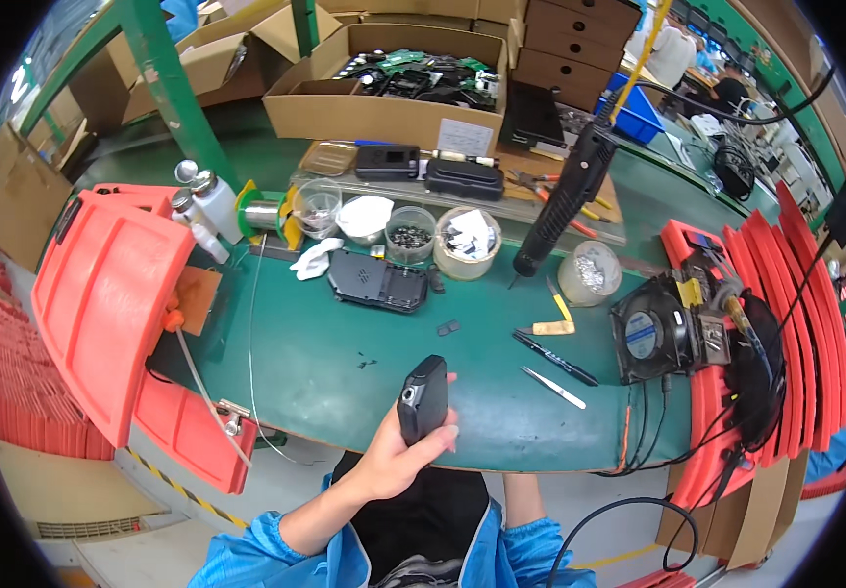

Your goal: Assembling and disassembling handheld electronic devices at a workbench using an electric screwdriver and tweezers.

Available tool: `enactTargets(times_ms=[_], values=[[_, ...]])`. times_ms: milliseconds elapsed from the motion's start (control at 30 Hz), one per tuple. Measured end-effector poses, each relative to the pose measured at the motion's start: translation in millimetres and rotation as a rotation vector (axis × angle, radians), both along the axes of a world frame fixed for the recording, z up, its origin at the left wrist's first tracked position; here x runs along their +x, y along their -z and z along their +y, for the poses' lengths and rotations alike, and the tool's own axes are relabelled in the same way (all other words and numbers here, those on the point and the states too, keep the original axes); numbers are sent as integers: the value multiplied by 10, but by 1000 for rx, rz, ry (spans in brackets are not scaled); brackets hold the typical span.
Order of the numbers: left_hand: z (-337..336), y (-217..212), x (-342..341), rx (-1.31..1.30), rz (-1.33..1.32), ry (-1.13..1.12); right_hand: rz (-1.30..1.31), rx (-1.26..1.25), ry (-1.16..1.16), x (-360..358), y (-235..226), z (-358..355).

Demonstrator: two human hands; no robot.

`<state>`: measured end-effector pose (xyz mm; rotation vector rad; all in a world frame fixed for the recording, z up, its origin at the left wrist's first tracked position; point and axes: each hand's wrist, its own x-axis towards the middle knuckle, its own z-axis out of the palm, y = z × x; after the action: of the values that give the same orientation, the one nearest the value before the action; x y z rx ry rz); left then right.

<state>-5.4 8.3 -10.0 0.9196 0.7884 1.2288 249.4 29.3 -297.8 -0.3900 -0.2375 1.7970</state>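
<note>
Black handheld device [423, 397] sits clamped in my left hand [398, 456], upright over the green table's [325, 363] near edge. Tweezers [554, 387] lie well apart to its right. My right hand is out of sight.

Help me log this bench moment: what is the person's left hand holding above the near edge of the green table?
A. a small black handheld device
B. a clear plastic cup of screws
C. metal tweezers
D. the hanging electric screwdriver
A: the left hand is wrapped around a small black handheld device, while the tweezers, hanging electric screwdriver and cup of screws sit untouched farther off.
</note>
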Motion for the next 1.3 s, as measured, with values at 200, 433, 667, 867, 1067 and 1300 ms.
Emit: enactTargets(times_ms=[200,433,667,867,1067,1300], values=[[47,-17,-12,22,5,22,-928,-396,-213,-25,-534,-495],[51,173,-67,171,-41,62,-745,695,-884,-207,-2722,-420],[-15,-40,138,97,-80,-143,-1163,600,-1,-598,-3208,-318],[-4,-222,217,128,-94,-199,-1411,642,264,-1018,-3207,-274],[-20,-207,185,166,34,-259,-1154,458,-112,-905,-3242,-181],[-20,-250,195,189,130,-252,-1153,616,-174,-790,-3267,-158]])
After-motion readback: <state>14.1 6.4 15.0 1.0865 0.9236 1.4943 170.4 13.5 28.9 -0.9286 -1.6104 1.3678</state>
